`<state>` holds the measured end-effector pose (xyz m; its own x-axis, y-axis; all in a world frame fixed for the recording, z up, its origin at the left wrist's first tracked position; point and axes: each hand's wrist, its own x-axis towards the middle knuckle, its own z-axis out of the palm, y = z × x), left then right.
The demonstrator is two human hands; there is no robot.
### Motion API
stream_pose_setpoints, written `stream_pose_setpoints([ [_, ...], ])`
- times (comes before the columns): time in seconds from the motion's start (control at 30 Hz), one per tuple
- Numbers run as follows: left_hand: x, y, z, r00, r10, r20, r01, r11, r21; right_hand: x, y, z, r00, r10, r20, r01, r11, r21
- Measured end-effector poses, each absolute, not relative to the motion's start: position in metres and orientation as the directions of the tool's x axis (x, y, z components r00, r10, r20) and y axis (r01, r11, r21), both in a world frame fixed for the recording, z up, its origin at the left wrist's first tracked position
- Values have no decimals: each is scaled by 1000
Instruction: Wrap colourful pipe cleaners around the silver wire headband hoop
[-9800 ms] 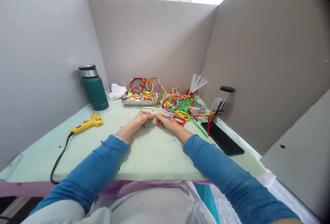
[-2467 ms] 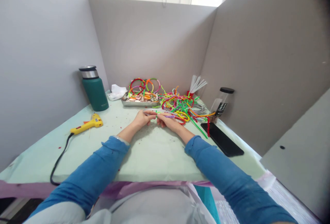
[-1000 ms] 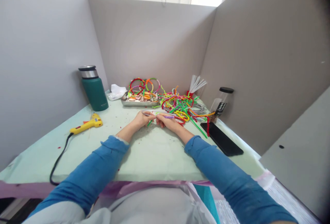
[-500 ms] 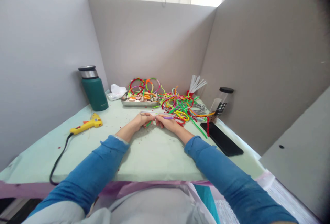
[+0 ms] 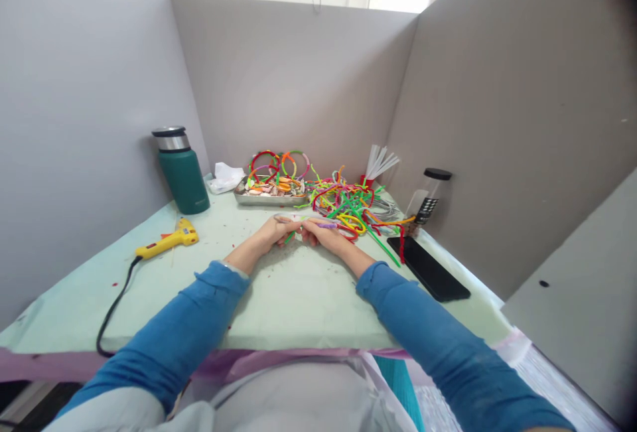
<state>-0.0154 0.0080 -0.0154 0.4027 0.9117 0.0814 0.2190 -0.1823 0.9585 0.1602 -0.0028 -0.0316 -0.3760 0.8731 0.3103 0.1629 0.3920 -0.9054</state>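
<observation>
My left hand [image 5: 275, 231] and my right hand [image 5: 319, 233] meet over the middle of the table, fingertips pinched close together. Both are closed on a thin, pale ring whose upper arc shows just behind the fingers. A purple fuzzy stretch of pipe cleaner [image 5: 327, 225] lies along the ring at my right hand. Below the left fingers a short green pipe cleaner end [image 5: 289, 237] sticks out. My fingers hide most of what they grip. Just beyond my right hand lies a tangled heap of coloured pipe cleaners [image 5: 343, 201].
A metal tray [image 5: 271, 202] of small pieces stands at the back, with colourful rings [image 5: 263, 165] behind it. To the left are a green bottle [image 5: 183, 180] and a yellow glue gun [image 5: 169, 241]. A black phone [image 5: 430, 269] and a clear bottle [image 5: 432, 196] stand right.
My left fingers have shifted slightly to the right, and the pale ring between the hands has turned a little. Everything else stays in place.
</observation>
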Motion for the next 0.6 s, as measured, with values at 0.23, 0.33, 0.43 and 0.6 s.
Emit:
stream_pose_setpoints([
  [0.23, -14, 5, -10, 354, 926, 131, 242, -226, 944, 161, -1, -31, -379, 876, 299, 143, 375, -916],
  [0.33, -13, 4, -9, 353, 925, 142, 234, -234, 944, 161, -1, -32, -381, 876, 296, 154, 376, -914],
  [0.43, -14, 5, -11, 364, 925, 108, 224, -200, 954, 160, -1, -34, -377, 871, 316, 178, 403, -898],
  [0.6, -15, 8, -12, 383, 924, 13, 226, -107, 968, 159, 1, -37, -382, 856, 348, 194, 442, -876],
])
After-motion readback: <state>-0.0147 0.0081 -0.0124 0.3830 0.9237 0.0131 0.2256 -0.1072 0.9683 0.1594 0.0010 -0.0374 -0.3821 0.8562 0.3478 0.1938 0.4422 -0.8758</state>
